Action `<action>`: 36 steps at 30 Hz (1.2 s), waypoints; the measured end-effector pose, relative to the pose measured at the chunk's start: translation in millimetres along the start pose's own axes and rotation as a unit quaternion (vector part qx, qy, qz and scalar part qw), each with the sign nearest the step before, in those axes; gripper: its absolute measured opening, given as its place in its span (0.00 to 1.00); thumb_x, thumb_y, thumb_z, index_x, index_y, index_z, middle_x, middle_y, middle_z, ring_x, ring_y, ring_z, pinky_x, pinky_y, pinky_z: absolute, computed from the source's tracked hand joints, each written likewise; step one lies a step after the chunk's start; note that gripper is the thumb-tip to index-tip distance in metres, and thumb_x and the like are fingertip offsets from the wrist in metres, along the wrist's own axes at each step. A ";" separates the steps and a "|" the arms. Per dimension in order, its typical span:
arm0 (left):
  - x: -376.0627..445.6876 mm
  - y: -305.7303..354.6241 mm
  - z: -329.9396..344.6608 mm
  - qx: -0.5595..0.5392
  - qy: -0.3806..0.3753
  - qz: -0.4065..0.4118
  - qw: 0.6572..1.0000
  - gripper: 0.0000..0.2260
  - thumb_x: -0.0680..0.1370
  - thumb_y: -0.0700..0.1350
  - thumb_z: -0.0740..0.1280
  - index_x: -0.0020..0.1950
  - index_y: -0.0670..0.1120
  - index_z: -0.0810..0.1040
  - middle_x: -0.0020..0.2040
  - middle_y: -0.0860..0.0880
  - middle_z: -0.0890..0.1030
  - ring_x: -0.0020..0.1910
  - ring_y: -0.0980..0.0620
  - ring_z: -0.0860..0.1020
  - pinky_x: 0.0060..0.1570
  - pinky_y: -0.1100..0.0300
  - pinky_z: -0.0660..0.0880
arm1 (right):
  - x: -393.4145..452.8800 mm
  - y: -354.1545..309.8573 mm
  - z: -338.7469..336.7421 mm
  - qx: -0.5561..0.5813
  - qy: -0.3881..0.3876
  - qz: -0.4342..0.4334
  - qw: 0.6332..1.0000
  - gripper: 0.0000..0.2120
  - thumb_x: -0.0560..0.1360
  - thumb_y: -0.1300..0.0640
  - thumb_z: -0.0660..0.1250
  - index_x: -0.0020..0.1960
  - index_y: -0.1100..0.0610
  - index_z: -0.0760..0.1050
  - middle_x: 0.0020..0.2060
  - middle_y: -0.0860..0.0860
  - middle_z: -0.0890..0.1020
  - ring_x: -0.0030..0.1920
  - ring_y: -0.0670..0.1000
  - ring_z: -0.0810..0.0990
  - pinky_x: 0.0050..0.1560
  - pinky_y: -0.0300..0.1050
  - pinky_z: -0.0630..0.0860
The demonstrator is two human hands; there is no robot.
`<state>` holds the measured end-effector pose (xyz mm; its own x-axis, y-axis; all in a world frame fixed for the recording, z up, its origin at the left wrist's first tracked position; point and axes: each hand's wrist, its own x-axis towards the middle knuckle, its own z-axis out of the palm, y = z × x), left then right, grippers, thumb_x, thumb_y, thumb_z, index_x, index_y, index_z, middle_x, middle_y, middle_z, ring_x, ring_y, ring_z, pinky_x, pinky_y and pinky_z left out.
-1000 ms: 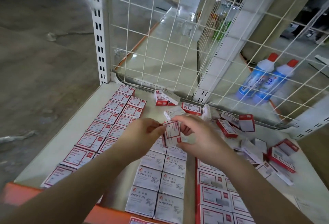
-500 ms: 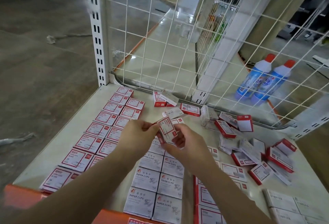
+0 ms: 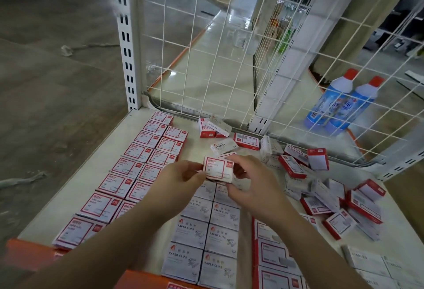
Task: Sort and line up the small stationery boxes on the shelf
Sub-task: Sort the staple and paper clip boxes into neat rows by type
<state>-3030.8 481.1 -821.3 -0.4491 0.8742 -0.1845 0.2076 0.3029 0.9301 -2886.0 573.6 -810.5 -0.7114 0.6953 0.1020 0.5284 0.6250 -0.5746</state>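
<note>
A small red-and-white paper clip box (image 3: 218, 169) is held above the middle of the white shelf (image 3: 96, 174). My left hand (image 3: 183, 176) pinches its left edge and my right hand (image 3: 250, 183) grips its right side and underside. Two lined-up columns of red-framed boxes (image 3: 142, 164) run along the left. Two columns of grey paper clip boxes (image 3: 206, 238) lie below my hands. Red-edged boxes (image 3: 273, 254) are lined up at the lower right. Loose boxes (image 3: 321, 194) lie scattered at the right and near the back.
A white wire mesh panel (image 3: 229, 47) closes the back of the shelf, with a slotted upright post (image 3: 126, 43) at the left corner. Two blue bottles with red caps (image 3: 341, 102) stand behind the mesh. An orange strip (image 3: 27, 256) marks the shelf's front edge.
The box in my hands has turned from tilted on edge to nearly flat with its label up. Both hands stay on it at about the same place.
</note>
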 end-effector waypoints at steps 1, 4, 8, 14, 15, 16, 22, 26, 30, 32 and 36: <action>-0.4 -0.9 -0.7 0.001 -0.001 -0.001 1.000 0.15 0.78 0.46 0.64 0.63 0.47 0.74 0.50 0.56 0.79 0.52 0.57 0.77 0.56 0.58 0.74 | -0.2 1.0 0.0 0.005 0.000 0.001 1.000 0.25 0.71 0.58 0.69 0.65 0.46 0.69 0.53 0.43 0.73 0.51 0.38 0.72 0.51 0.25 0.68; 0.1 -2.4 -1.4 0.002 -0.003 0.003 1.000 0.14 0.77 0.44 0.65 0.63 0.46 0.74 0.48 0.56 0.78 0.52 0.56 0.78 0.56 0.58 0.74 | -0.3 3.3 0.5 0.015 0.001 0.001 1.000 0.25 0.71 0.59 0.70 0.66 0.47 0.70 0.56 0.44 0.74 0.54 0.39 0.73 0.53 0.25 0.67; 1.7 -4.7 -0.4 0.024 0.009 0.014 1.000 0.15 0.78 0.43 0.63 0.65 0.46 0.73 0.51 0.56 0.79 0.52 0.57 0.76 0.54 0.63 0.73 | -0.1 2.2 0.3 0.022 0.000 0.004 1.000 0.25 0.71 0.59 0.71 0.65 0.46 0.71 0.55 0.44 0.75 0.54 0.40 0.73 0.51 0.22 0.66; 7.3 -11.5 1.7 0.056 0.011 0.018 0.998 0.15 0.79 0.44 0.61 0.66 0.49 0.73 0.54 0.55 0.80 0.44 0.61 0.78 0.34 0.73 0.70 | 0.4 0.1 3.4 0.038 0.005 0.003 0.999 0.25 0.70 0.59 0.72 0.65 0.45 0.72 0.53 0.45 0.76 0.53 0.41 0.74 0.54 0.28 0.69; 7.6 -12.1 1.3 0.055 0.009 0.016 0.998 0.14 0.80 0.44 0.61 0.66 0.49 0.73 0.53 0.55 0.80 0.43 0.61 0.78 0.33 0.73 0.70 | 0.2 -0.2 3.5 0.042 0.002 0.006 0.999 0.25 0.70 0.58 0.71 0.65 0.45 0.72 0.53 0.44 0.76 0.53 0.40 0.74 0.54 0.28 0.69; 7.6 -12.3 0.6 0.055 0.006 0.015 0.998 0.15 0.80 0.44 0.61 0.66 0.49 0.73 0.53 0.55 0.80 0.44 0.60 0.78 0.35 0.73 0.71 | 0.1 -0.1 3.9 0.046 0.000 0.009 0.999 0.25 0.70 0.58 0.71 0.65 0.45 0.72 0.53 0.44 0.75 0.53 0.40 0.74 0.54 0.27 0.68; 10.6 -8.6 -7.0 0.060 -0.002 0.017 0.998 0.16 0.79 0.45 0.62 0.67 0.47 0.72 0.55 0.54 0.80 0.50 0.59 0.76 0.40 0.72 0.69 | 2.6 1.2 8.3 0.071 0.004 0.034 0.997 0.24 0.70 0.57 0.72 0.63 0.44 0.72 0.53 0.41 0.76 0.52 0.37 0.74 0.51 0.27 0.69; 14.3 -9.0 -13.0 0.080 -0.004 0.029 0.996 0.16 0.79 0.47 0.61 0.67 0.48 0.71 0.59 0.52 0.79 0.55 0.56 0.75 0.53 0.63 0.73 | 7.5 1.1 11.5 0.078 0.005 0.045 0.996 0.22 0.70 0.56 0.72 0.61 0.42 0.71 0.51 0.37 0.75 0.52 0.35 0.74 0.49 0.25 0.68; 21.3 -11.1 -22.8 0.157 0.044 0.036 0.986 0.15 0.80 0.49 0.59 0.66 0.49 0.73 0.61 0.52 0.77 0.56 0.57 0.74 0.55 0.62 0.70 | 17.0 -2.4 13.8 0.089 0.010 0.055 0.994 0.18 0.70 0.55 0.72 0.54 0.38 0.71 0.46 0.33 0.76 0.47 0.32 0.74 0.44 0.20 0.66; 27.5 -12.4 -30.1 0.226 0.068 0.031 0.971 0.15 0.80 0.51 0.58 0.66 0.50 0.72 0.64 0.53 0.74 0.60 0.55 0.73 0.57 0.61 0.69 | 25.5 -2.0 17.6 0.097 0.009 0.063 0.993 0.18 0.70 0.55 0.72 0.51 0.37 0.71 0.43 0.34 0.76 0.45 0.29 0.73 0.42 0.20 0.66; 39.9 -15.1 -41.4 0.396 0.034 0.044 0.917 0.19 0.81 0.53 0.54 0.72 0.52 0.64 0.71 0.54 0.66 0.68 0.53 0.66 0.65 0.57 0.65 | 41.3 0.9 24.0 0.088 0.008 0.094 0.992 0.17 0.72 0.54 0.70 0.57 0.42 0.71 0.42 0.34 0.75 0.41 0.30 0.72 0.38 0.21 0.67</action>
<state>-3087.9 495.6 -829.5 -0.4491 0.8904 -0.0745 0.7983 0.4373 0.4141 -2926.0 594.4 -826.3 -0.5992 0.8006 -0.0086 0.5617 0.4127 -0.7170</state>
